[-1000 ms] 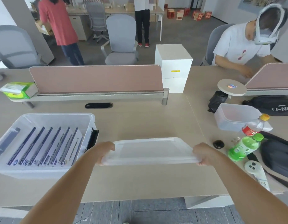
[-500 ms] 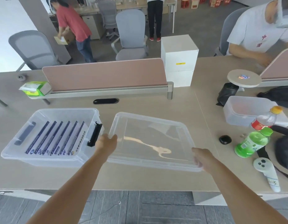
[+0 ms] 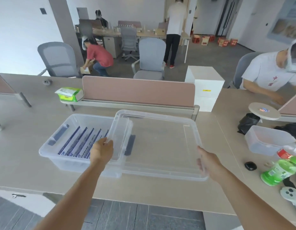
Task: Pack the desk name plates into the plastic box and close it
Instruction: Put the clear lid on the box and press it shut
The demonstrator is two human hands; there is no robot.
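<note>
Both hands are gripping the lid: left hand closed on its left edge, right hand on the right, holding it level to seat over the box of name plates.

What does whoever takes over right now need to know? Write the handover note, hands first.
Left hand: grip on the lid's left edge.
Right hand: grip on its right edge.
Lid: held clear of the desk, its left end overlapping the plastic box.
Name plates: lined up inside the box.
Done: plates packed.
Left: slide the lid left, square it over the box, press it down, probably fasten the dark latches.
</note>
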